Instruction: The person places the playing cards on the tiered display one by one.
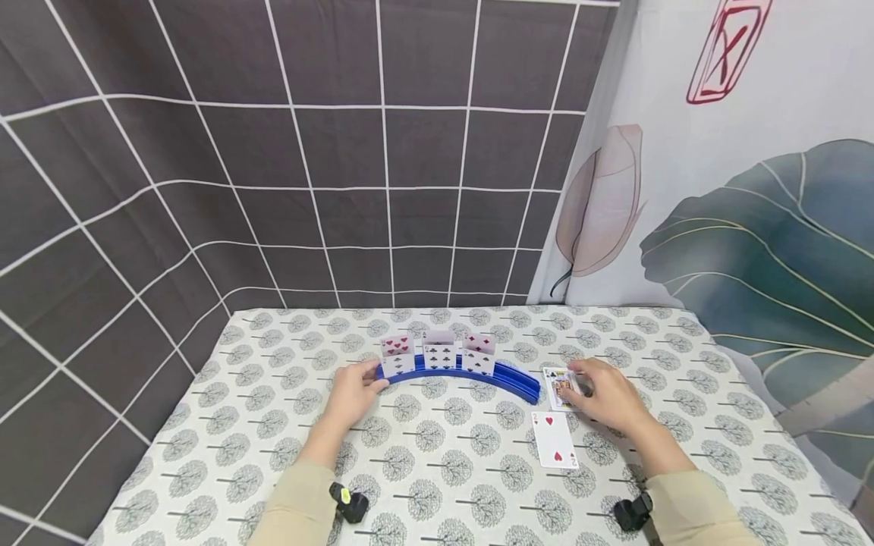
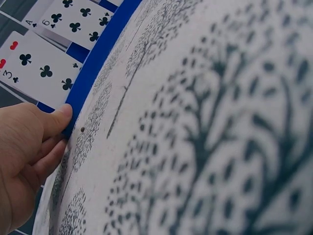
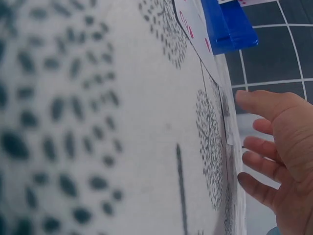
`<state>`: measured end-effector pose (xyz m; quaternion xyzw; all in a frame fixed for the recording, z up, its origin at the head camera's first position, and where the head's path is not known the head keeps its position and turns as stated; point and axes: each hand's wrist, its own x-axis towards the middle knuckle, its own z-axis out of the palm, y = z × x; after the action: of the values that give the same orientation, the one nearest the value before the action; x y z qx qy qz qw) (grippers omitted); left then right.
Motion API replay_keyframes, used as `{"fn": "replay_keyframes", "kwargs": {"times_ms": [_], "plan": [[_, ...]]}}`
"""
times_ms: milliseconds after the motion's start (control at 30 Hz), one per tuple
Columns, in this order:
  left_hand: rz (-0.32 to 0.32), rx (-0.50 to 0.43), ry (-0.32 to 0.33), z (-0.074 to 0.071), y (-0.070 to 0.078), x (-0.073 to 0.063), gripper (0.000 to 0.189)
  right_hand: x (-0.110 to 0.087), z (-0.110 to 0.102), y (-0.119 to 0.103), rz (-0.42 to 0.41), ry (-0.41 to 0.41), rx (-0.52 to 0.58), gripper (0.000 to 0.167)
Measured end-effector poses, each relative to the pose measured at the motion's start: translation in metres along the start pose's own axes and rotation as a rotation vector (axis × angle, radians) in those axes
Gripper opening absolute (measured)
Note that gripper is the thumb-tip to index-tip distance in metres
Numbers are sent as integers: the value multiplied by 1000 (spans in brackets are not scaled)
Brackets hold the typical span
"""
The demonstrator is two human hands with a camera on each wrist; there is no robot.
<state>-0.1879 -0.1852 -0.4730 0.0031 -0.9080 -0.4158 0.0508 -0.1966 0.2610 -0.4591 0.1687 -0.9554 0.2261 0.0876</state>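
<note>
A curved blue card holder (image 1: pixel 444 372) stands on the table with three overlapping pairs of playing cards upright in it. A three of clubs (image 2: pixel 46 71) stands before a heart card at the left, a six of clubs (image 2: pixel 74 25) before an ace in the middle, and a club card (image 1: pixel 478 363) before a diamond card (image 1: pixel 480 342) at the right. My left hand (image 1: pixel 355 393) pinches the holder's left end, thumb on its front. Over the right edge of a face card (image 1: pixel 558 377) lying face up hovers my right hand (image 1: pixel 608 393), fingers spread and loosely bent, nothing between them.
A two of hearts (image 1: pixel 555 447) lies face up just nearer than the face card, beside the holder's right end. The tree-patterned tablecloth (image 1: pixel 423 470) covers the table. Behind stand a dark gridded curtain (image 1: pixel 341 212) and a floral curtain (image 1: pixel 683 182).
</note>
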Motion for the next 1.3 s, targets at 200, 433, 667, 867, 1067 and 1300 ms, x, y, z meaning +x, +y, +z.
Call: {"fn": "replay_keyframes", "kwargs": {"times_ms": [200,433,667,867,1067,1300], "plan": [[12,-2,2,-1,1,-1,51,1,2,6,14,-86,-1,74],[40,-10,12,-2,1,-1,51,4,2,11,33,-141,11,78],[42,-17,11,-2,3,-2,50,6,0,9,7,-93,64,66],[27,-22,6,-2,3,-3,51,7,0,8,-6,-37,95,55],[30,-25,6,-1,0,-2,51,8,-2,5,20,-2,145,39],[34,-28,7,-1,0,-2,51,8,-3,1,-26,80,117,26]]}}
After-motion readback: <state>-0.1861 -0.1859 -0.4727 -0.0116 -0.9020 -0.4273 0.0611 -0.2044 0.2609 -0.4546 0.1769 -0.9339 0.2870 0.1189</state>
